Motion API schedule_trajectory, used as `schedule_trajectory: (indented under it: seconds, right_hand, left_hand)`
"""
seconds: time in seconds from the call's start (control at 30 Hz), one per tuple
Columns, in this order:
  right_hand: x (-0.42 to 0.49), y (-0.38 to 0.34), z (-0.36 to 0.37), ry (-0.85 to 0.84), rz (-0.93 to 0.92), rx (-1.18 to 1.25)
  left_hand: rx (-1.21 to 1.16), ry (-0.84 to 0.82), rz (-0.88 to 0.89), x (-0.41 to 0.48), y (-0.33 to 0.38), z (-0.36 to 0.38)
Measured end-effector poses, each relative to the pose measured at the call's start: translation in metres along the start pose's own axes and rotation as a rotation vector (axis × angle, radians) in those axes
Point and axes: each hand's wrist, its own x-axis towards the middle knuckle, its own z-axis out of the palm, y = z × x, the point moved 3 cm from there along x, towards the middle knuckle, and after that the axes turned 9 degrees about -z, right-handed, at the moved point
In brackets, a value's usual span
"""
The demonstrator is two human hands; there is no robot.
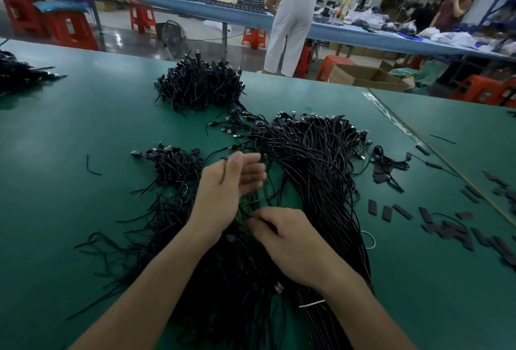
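Step in hand, as I judge it: drawing one cable (243, 209) free of the big bundle (321, 171), which runs from the middle of the table (83, 126) to its near edge. Best pulled slowly along its own length, so neighbouring strands don't snag and drag.

Right hand (287, 238): fingers curled, pinching that cable low over the bundle.

Left hand (231, 182): raised just beyond, fingers nearly straight and loosely spread, fingertips brushing strands, plainly gripping nothing.
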Motion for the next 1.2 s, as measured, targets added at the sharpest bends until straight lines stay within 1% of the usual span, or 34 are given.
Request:
schedule_trajectory:
  seconds: [0.03,0.07,0.1,0.13,0.17,0.27,0.33,0.4,0.5,0.57,0.6,0.7,0.73,0.77,0.8,0.87,0.93,0.97,1.0,1.1,1.17,1.2]
  right_hand:
    - [0.001,-0.004,-0.003,0.015,-0.025,-0.018]
    - [0.002,-0.006,-0.007,0.041,-0.053,-0.048]
    - [0.003,-0.008,-0.012,0.075,-0.081,-0.089]
    - [0.004,-0.009,-0.018,0.110,-0.098,-0.126]
    - [0.005,-0.008,-0.024,0.145,-0.104,-0.142]
    - [0.005,-0.006,-0.038,0.235,-0.132,-0.074]
    - [0.007,-0.006,-0.044,0.290,-0.165,-0.028]
    - [0.011,-0.005,-0.046,0.321,-0.167,0.069]
    - [0.013,-0.001,-0.033,0.254,-0.101,0.171]
    - [0.013,0.000,-0.020,0.157,-0.028,0.149]
    - [0.012,0.001,-0.013,0.106,-0.001,0.113]
    - [0.009,-0.001,-0.002,-0.019,0.016,-0.040]
    - [0.009,-0.003,-0.001,-0.039,0.012,-0.100]
    - [0.009,-0.004,-0.003,-0.044,0.008,-0.164]
    - [0.009,-0.006,-0.006,-0.032,0.000,-0.221]
    - [0.010,-0.012,-0.015,0.017,-0.029,-0.281]
    - [0.011,-0.016,-0.023,0.069,-0.068,-0.300]
    - [0.012,-0.016,-0.027,0.106,-0.082,-0.305]
    - [0.012,-0.015,-0.032,0.149,-0.087,-0.305]
    - [0.011,-0.010,-0.047,0.292,-0.103,-0.258]
    - [0.010,-0.009,-0.054,0.368,-0.112,-0.151]
    - [0.011,-0.008,-0.056,0.390,-0.112,-0.083]
  left_hand:
    - [0.174,0.002,0.042,-0.002,0.000,0.001]
    - [0.334,-0.032,0.069,-0.004,-0.001,0.002]
    - [0.452,-0.093,0.069,-0.007,-0.002,0.003]
    - [0.510,-0.155,0.036,-0.010,-0.003,0.003]
    - [0.512,-0.210,-0.029,-0.012,-0.003,0.003]
    - [0.455,-0.339,-0.253,-0.019,-0.005,0.001]
    - [0.335,-0.455,-0.345,-0.023,-0.004,-0.002]
    - [0.149,-0.580,-0.417,-0.024,0.002,-0.004]
    - [-0.226,-0.673,-0.518,-0.022,0.011,-0.005]
    - [-0.482,-0.644,-0.494,-0.018,0.016,-0.003]
    - [-0.560,-0.587,-0.458,-0.015,0.018,-0.002]
    - [-0.616,-0.331,-0.319,-0.007,0.018,0.000]
    - [-0.577,-0.275,-0.259,-0.005,0.016,-0.001]
    - [-0.488,-0.227,-0.195,-0.003,0.014,-0.001]
    - [-0.344,-0.172,-0.129,-0.002,0.012,-0.003]
    - [0.041,-0.066,-0.011,-0.002,0.009,-0.004]
    - [0.391,-0.078,0.041,-0.007,0.009,0.000]
    - [0.493,-0.113,0.026,-0.010,0.009,0.003]
    - [0.527,-0.149,-0.022,-0.011,0.008,0.005]
    - [0.498,-0.282,-0.269,-0.014,0.004,0.005]
    - [0.494,-0.372,-0.372,-0.018,0.002,0.001]
    - [0.417,-0.432,-0.393,-0.019,0.003,-0.001]
